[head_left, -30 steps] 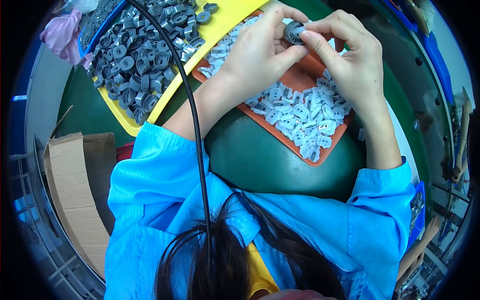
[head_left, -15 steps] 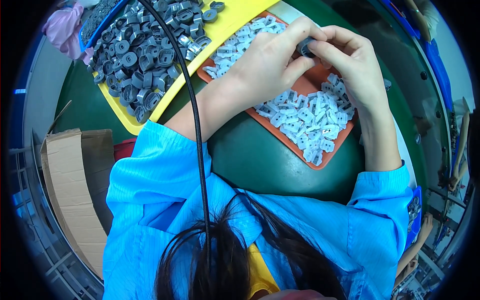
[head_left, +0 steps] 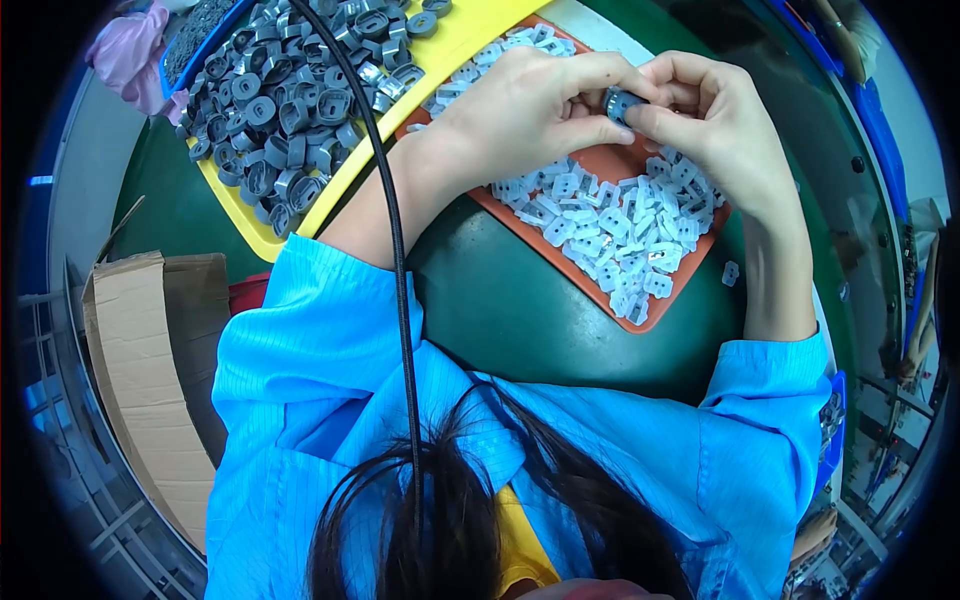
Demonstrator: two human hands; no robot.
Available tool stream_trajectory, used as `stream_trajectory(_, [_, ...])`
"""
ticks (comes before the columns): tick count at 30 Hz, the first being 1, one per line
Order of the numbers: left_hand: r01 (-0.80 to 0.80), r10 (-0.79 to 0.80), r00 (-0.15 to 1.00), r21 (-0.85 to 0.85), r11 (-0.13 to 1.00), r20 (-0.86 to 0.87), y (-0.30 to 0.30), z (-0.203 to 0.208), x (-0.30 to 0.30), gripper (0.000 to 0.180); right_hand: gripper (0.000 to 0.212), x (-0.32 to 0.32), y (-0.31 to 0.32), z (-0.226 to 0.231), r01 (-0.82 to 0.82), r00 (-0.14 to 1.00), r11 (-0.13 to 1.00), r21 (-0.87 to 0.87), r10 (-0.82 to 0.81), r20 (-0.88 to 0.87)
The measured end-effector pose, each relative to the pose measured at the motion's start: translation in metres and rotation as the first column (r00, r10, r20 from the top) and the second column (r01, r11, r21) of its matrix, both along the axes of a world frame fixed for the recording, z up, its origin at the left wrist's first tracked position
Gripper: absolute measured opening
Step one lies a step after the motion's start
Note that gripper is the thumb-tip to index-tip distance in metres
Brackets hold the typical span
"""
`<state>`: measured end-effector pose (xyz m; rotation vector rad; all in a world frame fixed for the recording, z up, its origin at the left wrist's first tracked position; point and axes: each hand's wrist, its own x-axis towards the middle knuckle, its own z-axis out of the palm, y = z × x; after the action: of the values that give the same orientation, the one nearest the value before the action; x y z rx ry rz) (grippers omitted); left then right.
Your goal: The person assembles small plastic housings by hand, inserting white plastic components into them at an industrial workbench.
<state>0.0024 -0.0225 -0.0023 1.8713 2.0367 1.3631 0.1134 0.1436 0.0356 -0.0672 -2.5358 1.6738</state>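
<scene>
Left hand (head_left: pixel 535 105) and right hand (head_left: pixel 728 130), fingertips nearly meeting, grip 1 grey cap (head_left: pixel 619 106) between thumbs and fingers, above the far part of the orange tray (head_left: pixel 612 163). White pieces (head_left: pixel 620 225) fill the tray's near corner in a loose heap; more lie at its far left, partly hidden by the left hand. 1 stray piece (head_left: pixel 731 273) lies outside, on the green table (head_left: pixel 520 335). To the left, the yellow tray (head_left: pixel 480 42) holds many grey rings (head_left: pixel 285 120), piled several deep. Beyond it, a blue bin (head_left: pixel 219 38) contains fine dark material (head_left: pixel 194 40). Nearer, a carton (head_left: pixel 140 350) stands with its flap raised.
</scene>
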Motion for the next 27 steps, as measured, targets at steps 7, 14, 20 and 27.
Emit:
stream_trajectory(7, [-0.15,0.143,0.989,0.202,0.968,0.046,0.008,0.001,0.019,0.038,0.022,-0.005,-0.003,-0.007,0.012,0.99,0.937,-0.349,-0.06,-0.128])
stream_trajectory(14, [-0.3,0.301,0.942,0.03,0.953,-0.146,0.002,0.012,-0.01,0.037,0.026,-0.014,0.043,-0.028,0.152,0.986,0.848,-0.507,-0.168,0.014])
stream_trajectory(20, [-0.742,0.426,0.581,-0.237,0.627,-0.693,-0.025,0.027,-0.09,0.031,0.031,-0.014,0.115,-0.058,0.545,0.834,0.832,0.106,-0.551,0.034])
stream_trajectory(27, [-0.757,0.436,0.607,-0.318,0.57,-0.664,-0.03,0.023,-0.082,0.026,0.02,-0.017,0.054,-0.032,0.453,0.886,0.791,0.411,-0.35,-0.303])
